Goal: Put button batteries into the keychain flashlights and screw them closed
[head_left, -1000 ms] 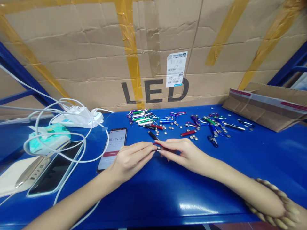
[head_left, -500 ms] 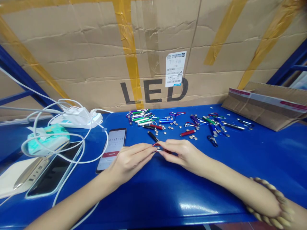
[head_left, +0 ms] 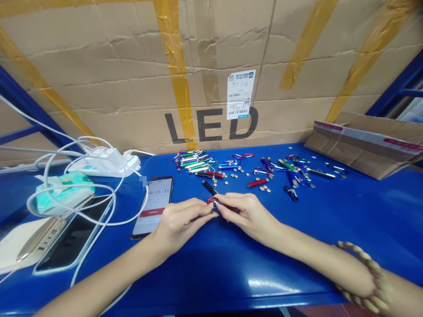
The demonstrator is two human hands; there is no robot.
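Note:
My left hand [head_left: 185, 220] is closed in a pinch at a small red carabiner [head_left: 212, 199], whose curved loop shows above the fingertips. My right hand [head_left: 246, 212] meets it from the other side, thumb and fingers pinching a small silvery part [head_left: 216, 202] against the carabiner. The fingers hide most of both pieces. Just beyond the fingertips lies a black penlight tube [head_left: 209, 187]. A red tube [head_left: 257, 182] rests farther right, with several button cells [head_left: 265, 189] by it.
A pile of coloured penlights [head_left: 198, 163] lies at the back, with more tubes and carabiners [head_left: 291, 193] to the right. On the left are a phone with a timer [head_left: 155, 204], white cables [head_left: 114, 220] and a power strip [head_left: 99, 165]. An open cardboard box [head_left: 357, 147] stands back right.
My fingertips have drawn closer around the carabiner, and the silvery part has shifted up and slightly left, next to the loop. The things on the table have stayed put.

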